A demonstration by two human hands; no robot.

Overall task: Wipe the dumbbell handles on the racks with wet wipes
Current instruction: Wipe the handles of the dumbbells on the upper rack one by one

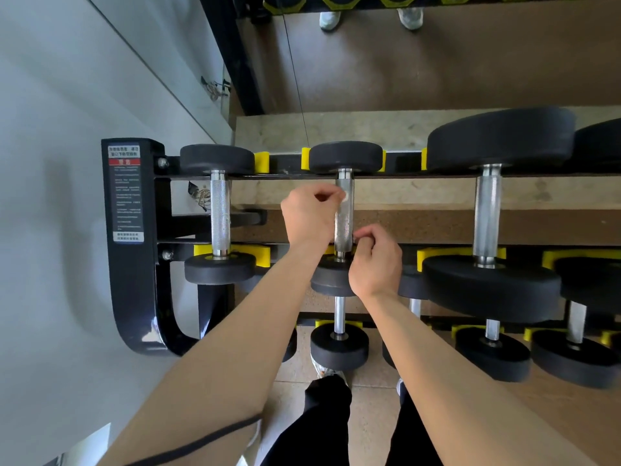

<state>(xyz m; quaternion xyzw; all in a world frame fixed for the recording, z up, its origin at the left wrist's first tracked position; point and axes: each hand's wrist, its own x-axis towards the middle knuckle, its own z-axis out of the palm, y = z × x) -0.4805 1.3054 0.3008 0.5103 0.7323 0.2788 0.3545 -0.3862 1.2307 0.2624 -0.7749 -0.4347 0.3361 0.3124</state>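
A black dumbbell rack [134, 264] stands against a pale wall, with a warning label [126, 193] on its end post and yellow cradles [261, 162] along its rails. On the top tier a large dumbbell [500, 139] lies to the right and a small dumbbell [220, 213] to the left. Between them lies the middle dumbbell [346, 156], its knurled steel handle [343, 227] spanning the two rails. The left hand [309, 213] is at the far half of that handle, its grip curled and pinching a white wet wipe [343, 196] against the metal. The right hand [376, 260] sits at the near end of the handle, fingers curled tight beside it; I cannot tell what its grip holds.
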